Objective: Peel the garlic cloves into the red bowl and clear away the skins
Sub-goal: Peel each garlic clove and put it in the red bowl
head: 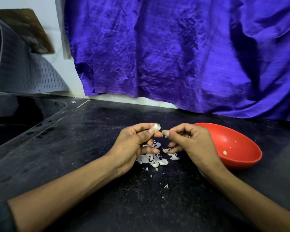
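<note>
Left hand is pinching a garlic clove between thumb and fingertips, held up just left of the red bowl and above the mess. Right hand sits between that clove and the bowl, thumb and forefinger nipped together at its tip; probably a scrap of skin in there, but it's too small to tell.

Under the hands, left of the bowl, there's a pile of papery skins on the black tabletop, with a few unpeeled cloves mixed in. Bowl only has one peeled piece plus crumbs, so I'd say it's early days.

Handling-wise: cloves are tiny, light and firm, and I'd guess slick once bare, so pinch the sides and pick at the pointed end. The skins look feather-light and brittle, so better swept together than picked up.
</note>
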A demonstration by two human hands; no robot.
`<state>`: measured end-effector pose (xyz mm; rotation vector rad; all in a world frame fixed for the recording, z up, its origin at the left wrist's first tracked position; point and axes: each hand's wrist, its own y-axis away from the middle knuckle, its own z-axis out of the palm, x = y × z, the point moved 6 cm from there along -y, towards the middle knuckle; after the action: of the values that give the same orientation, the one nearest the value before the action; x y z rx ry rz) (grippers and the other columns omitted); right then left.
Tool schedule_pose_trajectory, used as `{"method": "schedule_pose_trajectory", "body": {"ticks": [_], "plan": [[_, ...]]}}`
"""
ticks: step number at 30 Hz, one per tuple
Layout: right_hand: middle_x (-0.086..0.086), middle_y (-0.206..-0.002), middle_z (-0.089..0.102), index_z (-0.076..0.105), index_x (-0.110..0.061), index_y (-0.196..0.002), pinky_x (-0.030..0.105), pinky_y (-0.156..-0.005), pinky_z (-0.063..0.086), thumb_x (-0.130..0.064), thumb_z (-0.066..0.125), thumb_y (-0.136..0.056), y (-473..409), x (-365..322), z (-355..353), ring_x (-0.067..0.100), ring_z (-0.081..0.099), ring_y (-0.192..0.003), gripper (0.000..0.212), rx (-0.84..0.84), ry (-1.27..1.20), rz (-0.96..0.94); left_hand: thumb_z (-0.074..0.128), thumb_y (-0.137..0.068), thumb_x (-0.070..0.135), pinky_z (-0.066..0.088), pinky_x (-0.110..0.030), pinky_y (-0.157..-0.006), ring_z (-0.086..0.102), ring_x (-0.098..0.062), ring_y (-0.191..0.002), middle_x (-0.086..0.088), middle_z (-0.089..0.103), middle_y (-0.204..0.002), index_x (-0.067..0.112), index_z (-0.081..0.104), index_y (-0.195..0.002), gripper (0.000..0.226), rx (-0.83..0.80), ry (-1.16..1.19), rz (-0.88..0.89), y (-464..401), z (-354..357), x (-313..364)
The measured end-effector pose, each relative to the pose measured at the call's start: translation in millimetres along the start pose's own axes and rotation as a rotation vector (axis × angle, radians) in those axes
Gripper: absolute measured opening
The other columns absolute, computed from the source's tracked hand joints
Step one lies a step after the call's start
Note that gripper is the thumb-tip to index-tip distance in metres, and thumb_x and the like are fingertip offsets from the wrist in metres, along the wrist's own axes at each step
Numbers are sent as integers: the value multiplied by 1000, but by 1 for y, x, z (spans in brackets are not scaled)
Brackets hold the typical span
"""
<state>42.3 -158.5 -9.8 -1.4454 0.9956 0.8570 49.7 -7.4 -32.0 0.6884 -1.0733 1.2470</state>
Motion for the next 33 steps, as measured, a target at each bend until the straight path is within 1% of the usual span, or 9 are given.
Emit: {"method": "schedule_pose_trajectory", "body": {"ticks": [2, 3, 5, 7, 11, 16, 22, 26, 33], "plan": [[5, -61, 64, 69, -5, -76, 28, -50, 56, -10, 76, -75, -1, 1, -1, 14, 60, -54, 9, 1, -9, 4, 54, -94, 2, 53, -23, -48, 49, -6, -48, -8, 71, -81, 0, 62, -114, 21, -12, -10, 16, 1, 1, 1], [7, -66, 66, 69, -6, -79, 30, -52, 58, -7, 75, -77, -1, 1, -1, 14, 62, -58, 6, -14, -27, 1, 54, -94, 2, 53, -23, -47, 49, -6, -48, -9, 70, -81, 0, 61, -114, 22, -17, -19, 27, 1, 1, 2], [9, -79, 70, 71, -7, -90, 32, -58, 60, 1, 68, -82, 0, 1, 1, 15, 65, -67, 12, -52, -71, 3, 55, -93, 2, 53, -25, -47, 49, -7, -48, -11, 69, -81, 1, 61, -114, 22, -28, -47, 55, 1, 2, 2], [10, -84, 72, 72, -7, -97, 32, -61, 60, 0, 64, -87, 1, 2, 4, 15, 66, -71, 15, -89, -84, 21, 56, -91, 3, 53, -26, -47, 49, -8, -47, -11, 68, -80, 3, 61, -113, 23, -39, -77, 78, 1, 3, 2], [10, -80, 74, 74, -6, -91, 28, -59, 58, -5, 64, -88, 4, 0, 7, 12, 64, -66, 10, -87, -31, 16, 62, -83, 9, 53, -27, -47, 51, -9, -49, -10, 68, -78, 6, 61, -114, 31, -64, -113, 101, 2, 5, 1], [7, -73, 73, 74, -10, -83, 26, -55, 57, -3, 66, -87, 3, -2, 5, 9, 62, -61, 12, -54, -15, -1, 61, -87, 7, 53, -27, -48, 54, -12, -52, -11, 70, -83, 5, 65, -107, 20, -73, -161, 112, 3, 5, 1], [4, -69, 72, 73, -11, -81, 23, -51, 54, -1, 64, -87, 4, -2, 4, 8, 62, -59, 16, -44, 2, -7, 66, -79, 13, 54, -27, -49, 55, -14, -55, -13, 70, -85, 0, 65, -107, 31, -91, -165, 103, 5, 8, 3], [1, -68, 71, 73, -11, -81, 24, -50, 54, -1, 65, -87, 4, -2, 4, 7, 62, -57, 14, -33, 16, -13, 68, -81, 8, 54, -27, -48, 55, -13, -54, -13, 70, -85, -3, 65, -108, 29, -86, -158, 94, 4, 7, 2], [5, -74, 74, 73, -9, -83, 24, -52, 54, -6, 67, -87, 4, -3, 4, 7, 62, -60, 8, -45, 34, -24, 63, -85, 9, 54, -26, -48, 55, -10, -52, -13, 72, -86, -1, 66, -106, 24, -66, -139, 60, 2, 4, -1]]}}
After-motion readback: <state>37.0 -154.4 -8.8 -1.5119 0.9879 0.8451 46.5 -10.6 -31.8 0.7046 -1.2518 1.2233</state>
